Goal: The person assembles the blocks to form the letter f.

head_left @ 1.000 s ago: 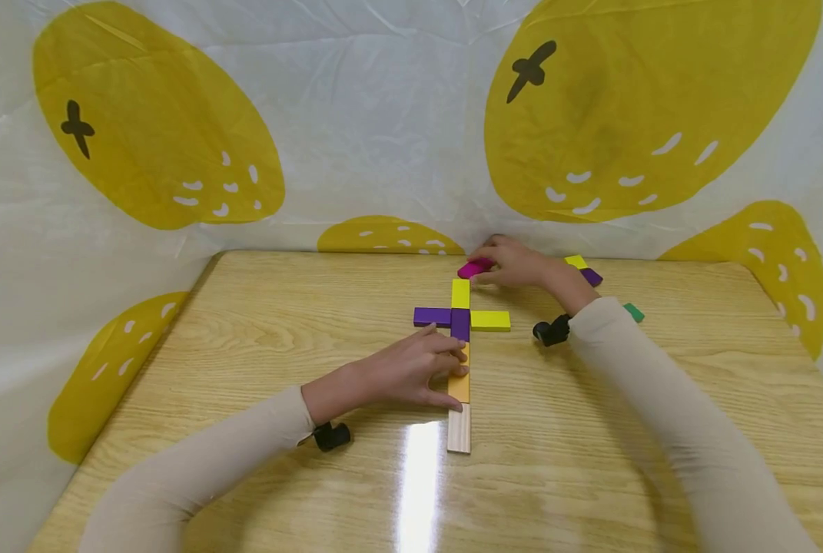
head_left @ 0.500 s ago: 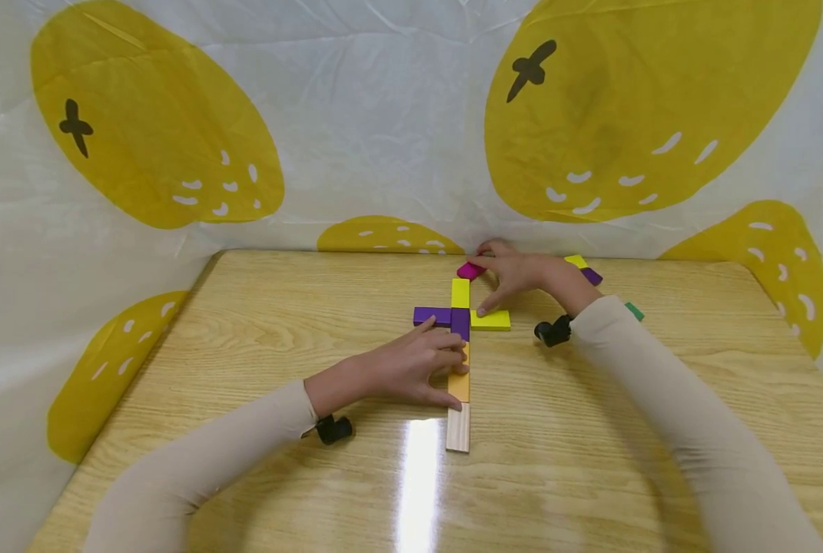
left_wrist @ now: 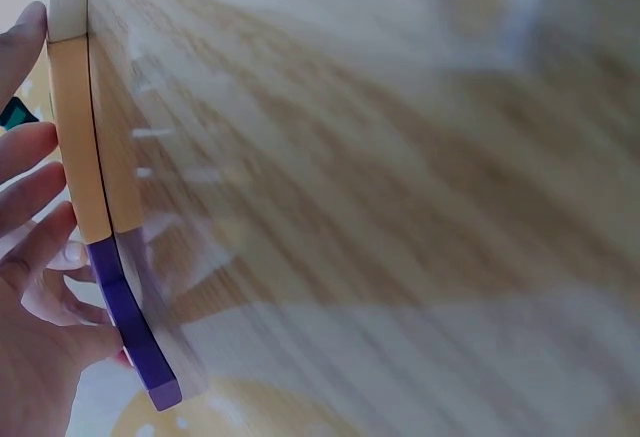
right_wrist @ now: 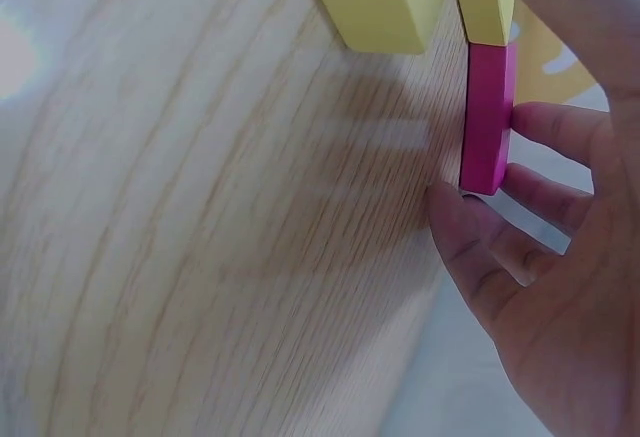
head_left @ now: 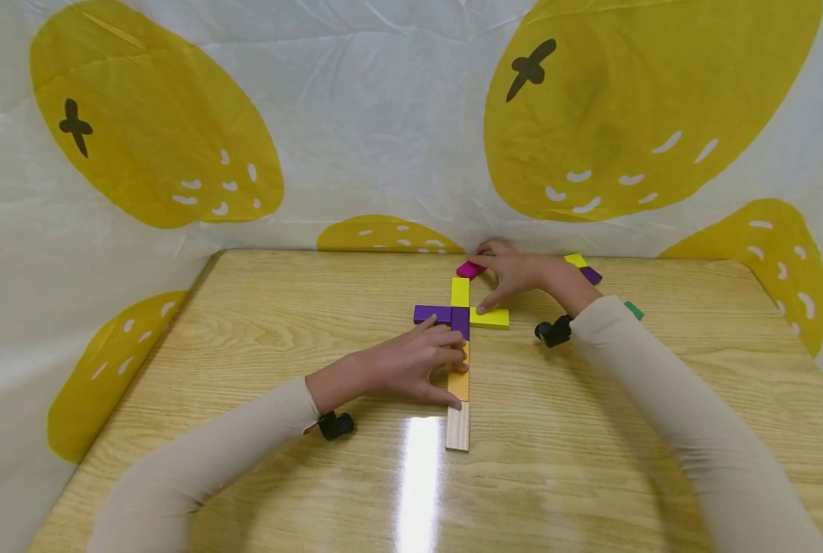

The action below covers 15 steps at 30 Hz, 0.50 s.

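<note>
On the wooden table, flat blocks form a cross in the head view. Its upright runs from a plain wood block (head_left: 458, 432) through orange (head_left: 459, 387) and a purple block (head_left: 460, 324) to a yellow block (head_left: 460, 292). A second purple block (head_left: 430, 313) makes the left arm, another yellow block (head_left: 494, 319) the right. My left hand (head_left: 407, 366) lies spread over the upright, fingertips on the orange part and a finger on the left purple block. At the top, the fingers of my right hand (head_left: 518, 273) touch a magenta block (right_wrist: 488, 117); its thumb reaches the right yellow block.
Loose yellow (head_left: 575, 261) and purple (head_left: 592, 276) blocks lie near the table's back edge, beyond the right wrist. A green block (head_left: 634, 310) lies by the right sleeve. A white cloth with yellow shapes (head_left: 383, 115) hangs behind the table.
My right thumb has moved down from beside the top yellow block to the right yellow block. The magenta block has turned and shifted slightly. My left hand has stayed in place.
</note>
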### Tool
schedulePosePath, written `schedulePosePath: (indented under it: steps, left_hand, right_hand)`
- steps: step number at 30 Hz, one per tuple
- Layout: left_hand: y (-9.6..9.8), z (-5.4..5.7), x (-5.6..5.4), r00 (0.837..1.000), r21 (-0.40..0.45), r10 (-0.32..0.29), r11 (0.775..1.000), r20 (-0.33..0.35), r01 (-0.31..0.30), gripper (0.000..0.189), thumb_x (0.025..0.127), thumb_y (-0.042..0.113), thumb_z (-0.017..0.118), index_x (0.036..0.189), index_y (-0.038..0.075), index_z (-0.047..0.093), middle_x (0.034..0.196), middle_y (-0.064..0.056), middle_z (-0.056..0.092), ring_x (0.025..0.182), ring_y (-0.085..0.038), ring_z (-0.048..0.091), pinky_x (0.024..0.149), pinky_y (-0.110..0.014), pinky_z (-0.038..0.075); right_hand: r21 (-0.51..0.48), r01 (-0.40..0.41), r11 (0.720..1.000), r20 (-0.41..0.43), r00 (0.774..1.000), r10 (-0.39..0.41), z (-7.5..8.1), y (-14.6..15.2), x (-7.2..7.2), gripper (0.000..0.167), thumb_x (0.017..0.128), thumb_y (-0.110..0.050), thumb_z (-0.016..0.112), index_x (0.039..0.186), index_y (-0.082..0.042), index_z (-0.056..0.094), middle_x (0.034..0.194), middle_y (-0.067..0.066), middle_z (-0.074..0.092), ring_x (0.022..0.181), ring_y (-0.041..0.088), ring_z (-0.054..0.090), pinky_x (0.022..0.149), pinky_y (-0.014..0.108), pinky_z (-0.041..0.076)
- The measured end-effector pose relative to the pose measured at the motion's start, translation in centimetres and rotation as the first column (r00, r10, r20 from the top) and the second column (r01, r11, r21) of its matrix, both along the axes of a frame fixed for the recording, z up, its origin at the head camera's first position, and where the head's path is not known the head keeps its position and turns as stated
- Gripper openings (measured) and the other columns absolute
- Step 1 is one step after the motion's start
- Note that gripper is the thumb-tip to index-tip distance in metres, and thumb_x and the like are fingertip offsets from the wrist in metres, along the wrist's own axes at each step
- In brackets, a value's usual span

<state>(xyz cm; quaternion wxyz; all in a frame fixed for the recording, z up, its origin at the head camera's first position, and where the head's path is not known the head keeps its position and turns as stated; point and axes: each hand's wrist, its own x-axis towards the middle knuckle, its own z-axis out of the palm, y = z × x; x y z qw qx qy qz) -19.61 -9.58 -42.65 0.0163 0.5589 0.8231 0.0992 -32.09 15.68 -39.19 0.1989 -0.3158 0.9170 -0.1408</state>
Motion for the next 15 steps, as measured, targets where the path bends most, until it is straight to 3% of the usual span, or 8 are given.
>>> schedulePosePath:
  steps: [15]
  left_hand:
    - [0.17,0.01,0.11,1.0,0.011,-0.005,1.0,-0.02,0.005,0.051,0.086,0.061,0.074,0.112,0.017,0.074,0.115,0.004,0.058,0.112,-0.014,0.053,0.116,-0.066,0.027]
  right_hand:
    - [0.021,0.01,1.0,-0.021,1.0,-0.009,-0.02,-0.14,0.08,0.108,0.08,-0.05,0.084,0.159,-0.002,0.029,0.156,0.027,0.022,0.142,0.043,0.025,0.119,0.059,0.026]
